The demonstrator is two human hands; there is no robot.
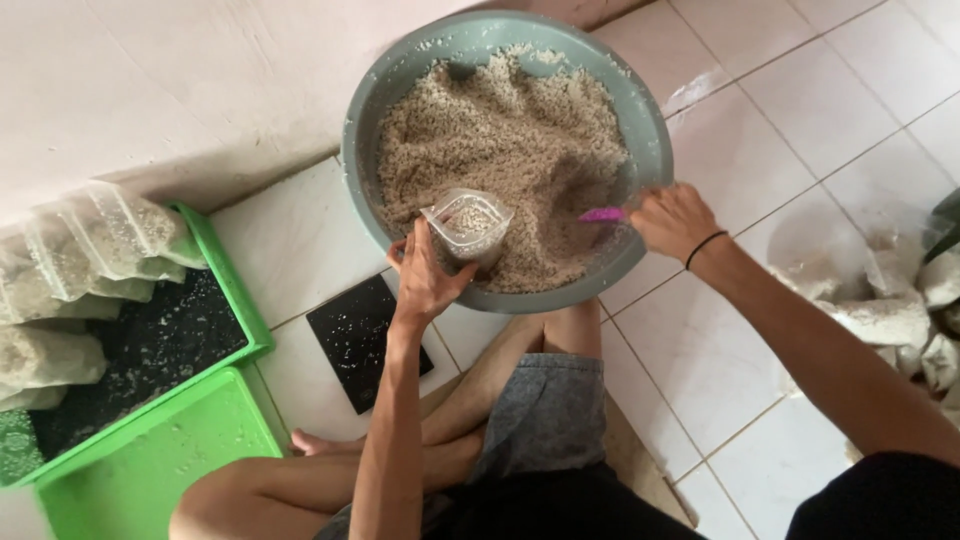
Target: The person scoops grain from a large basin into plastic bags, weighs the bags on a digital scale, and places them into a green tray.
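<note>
A small clear plastic bag (468, 224), partly filled with grain, is gripped by the left hand (428, 280) over the round grey plastic basin (655, 135); a pink scoop handle (602, 214) is clasped in the right hand (672, 220).

Your left hand (428, 283) holds a small clear plastic bag (467, 226), mouth open, part-filled with pale grain, at frame centre over the grey basin's near rim. Left edge, upper-middle: a stack of filled clear bags (85, 250), same pale fill, lying on their sides across a green tray (232, 300). Right edge, mid-height: crumpled whitish bags (890, 300) heaped on the tiles. No labels, signs or screens.
</note>
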